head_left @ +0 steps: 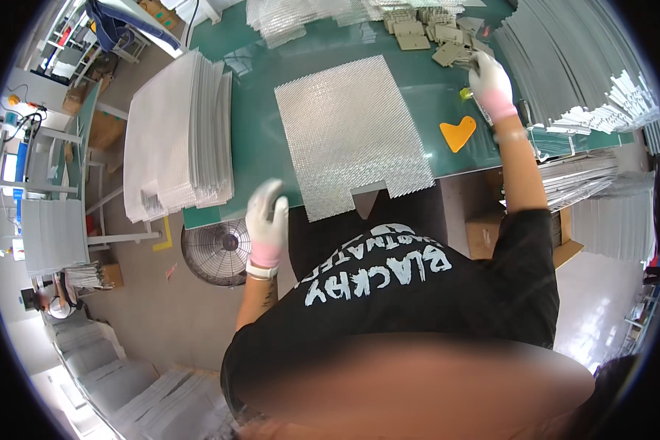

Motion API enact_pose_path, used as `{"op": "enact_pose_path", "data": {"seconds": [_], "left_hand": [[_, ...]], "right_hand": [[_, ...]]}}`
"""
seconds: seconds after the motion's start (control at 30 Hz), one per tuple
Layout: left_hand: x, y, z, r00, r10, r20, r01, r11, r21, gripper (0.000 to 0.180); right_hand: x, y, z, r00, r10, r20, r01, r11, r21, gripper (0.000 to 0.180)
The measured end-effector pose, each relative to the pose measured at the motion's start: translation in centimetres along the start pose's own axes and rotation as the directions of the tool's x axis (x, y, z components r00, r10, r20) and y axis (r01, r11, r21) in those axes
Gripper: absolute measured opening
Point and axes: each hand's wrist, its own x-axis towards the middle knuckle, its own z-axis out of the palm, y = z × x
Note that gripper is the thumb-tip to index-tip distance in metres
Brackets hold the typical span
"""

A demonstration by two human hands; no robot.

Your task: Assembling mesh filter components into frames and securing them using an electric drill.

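Observation:
A silvery honeycomb-textured sheet (352, 132) with a notch in its near edge lies on the green table in front of me, its near edge reaching past the table's front. My left hand (268, 220), in a white glove with a pink cuff, hovers off the sheet's near left corner, fingers apart and holding nothing. At the far right, my right hand (491, 84), gloved alike, reaches to a heap of small beige plates (412, 37). Its fingertips are closed on a plate at the heap's near edge; the fingers partly hide it.
Left on the table (253, 81) stands a tall stack of white sheets (165, 139). More translucent sheets (282, 18) lie at the back, and grey sheets (572, 59) pile up at the right. An orange heart-shaped piece (458, 134) lies near my right forearm. A floor fan (224, 249) stands below left.

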Motion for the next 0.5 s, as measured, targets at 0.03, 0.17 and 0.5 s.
{"op": "enact_pose_path", "data": {"seconds": [0.03, 0.17, 0.5], "left_hand": [[-1.6, -0.7, -0.2, 1.0, -0.015, -0.005, 0.015, 1.0, 0.005, 0.031], [-5.7, -3.6, 1.0, 0.765, -0.459, 0.452, 0.633, 0.663, -0.399, 0.038], [-9.3, -0.8, 8.9, 0.59, -0.315, 0.743, 0.799, 0.099, -0.593, 0.054]], "right_hand": [[-2.0, -3.2, -1.5, 1.0, -0.005, -0.016, 0.007, 0.985, 0.175, 0.011], [-12.3, -13.5, -6.8, 0.826, -0.103, 0.555, -0.341, 0.693, 0.636, 0.03], [-27.9, -18.8, 4.0, 0.486, -0.217, 0.846, -0.872, -0.066, 0.484, 0.037]]}}
